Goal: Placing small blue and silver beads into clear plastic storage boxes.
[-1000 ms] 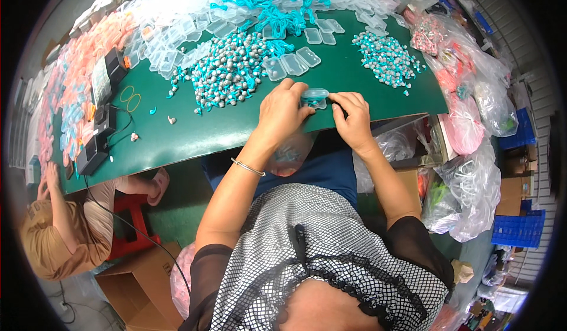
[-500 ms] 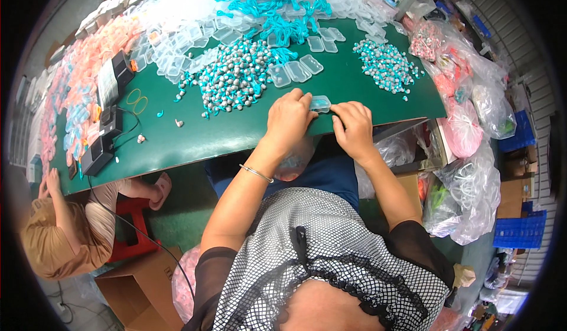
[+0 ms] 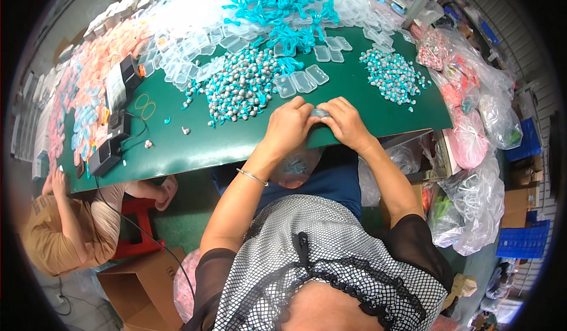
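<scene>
At the table's front edge I hold a small clear plastic case (image 3: 319, 113) with something teal inside. My left hand (image 3: 287, 121) grips its left end and my right hand (image 3: 347, 124) its right end. My fingers cover much of it, and I cannot tell whether its lid is fully closed. Just beyond my hands, several open clear cases (image 3: 303, 82) lie flat on the green table (image 3: 195, 148). To their left is a heap of small grey-and-teal bud-shaped pieces (image 3: 239, 86); a smaller heap of similar pieces (image 3: 393, 76) lies to the right.
Bundles of teal cords (image 3: 277, 3) are piled at the back, beside many clear cases (image 3: 177, 65). Black devices (image 3: 106, 157) with a cable stand at the left. A clear bag (image 3: 295, 168) hangs below the table edge. Another person (image 3: 68, 230) sits at the left; filled bags (image 3: 469, 136) crowd the right.
My hands have come closer together, the right moving left and closing over the case. Less of the case shows now. The whole view has shifted slightly.
</scene>
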Motion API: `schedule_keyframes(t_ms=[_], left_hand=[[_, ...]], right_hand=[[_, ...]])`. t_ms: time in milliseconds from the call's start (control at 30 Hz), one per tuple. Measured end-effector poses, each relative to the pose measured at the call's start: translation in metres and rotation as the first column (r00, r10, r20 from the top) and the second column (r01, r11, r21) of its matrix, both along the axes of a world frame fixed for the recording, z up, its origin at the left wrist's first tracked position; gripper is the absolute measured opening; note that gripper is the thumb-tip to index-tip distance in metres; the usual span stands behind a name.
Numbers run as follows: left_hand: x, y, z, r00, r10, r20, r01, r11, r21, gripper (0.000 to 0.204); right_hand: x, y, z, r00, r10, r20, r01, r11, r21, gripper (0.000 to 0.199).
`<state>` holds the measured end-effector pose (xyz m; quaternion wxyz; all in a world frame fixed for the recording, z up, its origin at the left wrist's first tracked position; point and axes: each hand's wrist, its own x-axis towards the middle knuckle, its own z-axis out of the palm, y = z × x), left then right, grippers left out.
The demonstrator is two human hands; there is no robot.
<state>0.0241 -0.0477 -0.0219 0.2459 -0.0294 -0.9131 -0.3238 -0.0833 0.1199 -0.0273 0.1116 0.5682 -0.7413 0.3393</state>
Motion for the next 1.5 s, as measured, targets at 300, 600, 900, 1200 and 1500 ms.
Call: schedule_keyframes(t_ms=[300,600,900,1200,1500], left_hand=[[0.01,0.005,0.003,0.991,0.107,-0.076,-0.113,0.991,-0.066,0.025],[0.032,-0.007,0.001,0.984,0.147,-0.1,-0.156,0.985,-0.08,0.026],[0.044,0.014,-0.004,0.988,0.151,-0.014,-0.152,0.973,-0.172,0.029],[0.055,-0.026,0.001,0.979,0.101,-0.177,-0.122,0.986,-0.114,0.05],[0.049,-0.025,0.011,0.984,0.066,-0.168,-0.053,0.996,0.077,0.049]], right_hand=[[0.0,-0.005,0.0,0.996,0.048,0.07,-0.046,0.998,-0.033,0.027],[-0.026,-0.04,0.011,0.993,-0.024,0.111,0.026,1.0,-0.012,0.044],[-0.027,-0.058,-0.002,0.896,-0.227,-0.38,0.261,0.965,0.038,0.036],[-0.008,-0.054,0.013,0.936,-0.207,-0.286,0.227,0.973,0.039,0.04],[0.022,-0.026,0.039,0.868,0.236,0.437,-0.255,0.967,-0.016,0.04]])
